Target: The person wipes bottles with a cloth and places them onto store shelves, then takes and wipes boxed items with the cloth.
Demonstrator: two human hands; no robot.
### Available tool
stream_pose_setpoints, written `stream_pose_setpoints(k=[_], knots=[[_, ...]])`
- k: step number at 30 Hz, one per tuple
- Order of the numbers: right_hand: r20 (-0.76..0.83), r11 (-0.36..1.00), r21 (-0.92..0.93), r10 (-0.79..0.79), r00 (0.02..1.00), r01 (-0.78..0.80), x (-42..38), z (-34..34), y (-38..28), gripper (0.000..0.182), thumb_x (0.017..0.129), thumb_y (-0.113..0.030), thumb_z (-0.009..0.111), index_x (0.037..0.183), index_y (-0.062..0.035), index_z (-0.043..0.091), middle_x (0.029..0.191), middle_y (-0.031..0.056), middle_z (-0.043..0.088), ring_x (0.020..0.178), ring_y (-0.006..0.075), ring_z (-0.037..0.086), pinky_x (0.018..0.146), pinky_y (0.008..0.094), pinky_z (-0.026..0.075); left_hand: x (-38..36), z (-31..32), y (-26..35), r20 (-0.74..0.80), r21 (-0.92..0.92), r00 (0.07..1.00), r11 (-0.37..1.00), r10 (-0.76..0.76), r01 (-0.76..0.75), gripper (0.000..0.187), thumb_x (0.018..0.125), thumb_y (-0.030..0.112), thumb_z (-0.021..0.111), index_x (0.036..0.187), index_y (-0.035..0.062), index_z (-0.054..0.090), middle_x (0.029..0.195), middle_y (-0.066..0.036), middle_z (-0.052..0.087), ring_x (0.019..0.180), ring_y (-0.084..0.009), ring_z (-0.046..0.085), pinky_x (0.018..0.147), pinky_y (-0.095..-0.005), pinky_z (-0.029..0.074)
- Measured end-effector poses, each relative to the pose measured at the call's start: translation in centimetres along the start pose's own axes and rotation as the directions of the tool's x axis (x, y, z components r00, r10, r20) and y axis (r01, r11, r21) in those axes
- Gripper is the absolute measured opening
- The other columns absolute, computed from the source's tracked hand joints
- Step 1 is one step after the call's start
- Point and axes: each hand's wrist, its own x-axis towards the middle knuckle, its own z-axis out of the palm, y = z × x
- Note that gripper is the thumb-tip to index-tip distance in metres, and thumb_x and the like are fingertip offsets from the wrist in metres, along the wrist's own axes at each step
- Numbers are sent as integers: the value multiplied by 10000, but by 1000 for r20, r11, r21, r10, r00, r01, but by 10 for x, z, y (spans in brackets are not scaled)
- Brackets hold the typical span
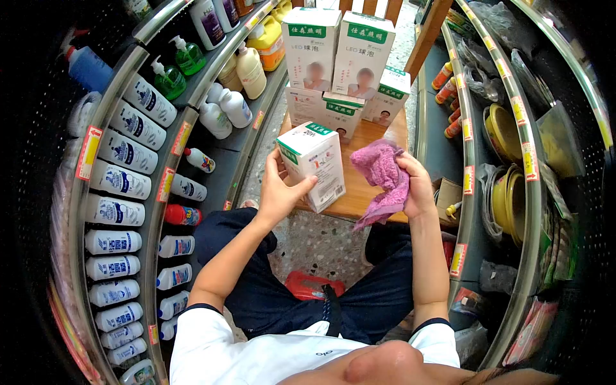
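Note:
My left hand (281, 192) grips a white and green LED bulb box (316, 168) around its side, thumb across the printed face. The box is tilted over the near edge of a wooden stool or bench (359, 206). In my right hand (418, 186) is a crumpled purple cloth (384, 176), hanging to the right of the box and apart from it. Behind them, several similar bulb boxes (362, 56) are stacked on the wooden surface. A smaller bulb box (387, 96) stands to the right of the stack.
Shelves on the left hold rows of white bottles (115, 210), green pump bottles (189, 55) and a yellow jug (268, 43). Right-hand shelves carry yellow round pans (508, 199), orange-capped cans (443, 76) and bagged goods. Something red (313, 283) lies on the speckled floor between my legs.

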Motion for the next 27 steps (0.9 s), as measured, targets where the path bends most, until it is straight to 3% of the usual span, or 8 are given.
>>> stream_pose_setpoints(k=[5,6,10,12,15,19,23,27], knots=[[45,998,-42,-48,998,50,-4,10,-2,322,935,-89,451,1207,37,568,1082,111,663,957,180,649,858,302,519,6,-11,0,13,-120,997,990,-71,72,868,755,256,824,1378,-49,301,1266,-208,504,1192,-264,525,1020,-401,428],[-3,966,-256,-47,999,44,0,3,0,303,935,-95,465,1191,23,576,1059,108,665,937,176,646,846,302,516,7,-13,-1,-2,-97,998,994,-57,57,865,758,257,822,1378,-48,302,1264,-207,507,1186,-264,529,1017,-401,433],[-2,453,-888,-186,983,84,11,-15,14,218,894,-119,569,1076,-3,598,904,114,653,833,203,633,781,343,509,9,-18,1,-28,-67,998,996,-57,55,859,766,245,818,1379,-55,297,1262,-200,512,1169,-260,542,987,-388,464],[161,216,-949,-291,943,229,15,-24,24,266,849,-133,635,1061,24,601,922,183,652,898,319,648,816,392,506,7,-18,8,-26,-98,996,992,-85,82,853,770,228,814,1383,-55,292,1260,-200,511,1168,-261,544,978,-388,475],[204,-148,-976,-390,898,158,16,-38,21,318,844,-166,668,1106,7,623,1029,214,656,964,366,639,876,403,488,6,-20,8,-21,-101,997,992,-76,74,853,770,221,813,1384,-55,289,1257,-200,510,1166,-263,546,972,-391,483],[-259,-313,-915,-30,965,-255,8,-22,-1,301,813,-231,711,1020,-15,674,992,209,662,975,373,627,848,417,496,6,-23,3,-25,-65,998,996,-62,60,856,767,227,814,1384,-54,291,1255,-196,509,1168,-267,542,973,-401,484],[34,-280,-960,-163,986,-13,1,-45,15,279,790,-263,733,842,6,678,892,211,669,900,366,639,796,454,499,5,-24,1,-29,-55,997,996,-77,75,845,767,235,812,1379,-53,304,1250,-184,517,1181,-256,531,985,-391,471],[129,-105,-988,-177,976,111,5,-47,-2,205,798,-168,693,836,23,629,855,175,616,817,325,619,762,406,492,9,-28,-5,17,-105,997,991,-82,83,817,774,235,808,1368,-55,329,1235,-172,534,1185,-233,525,1002,-363,444]])
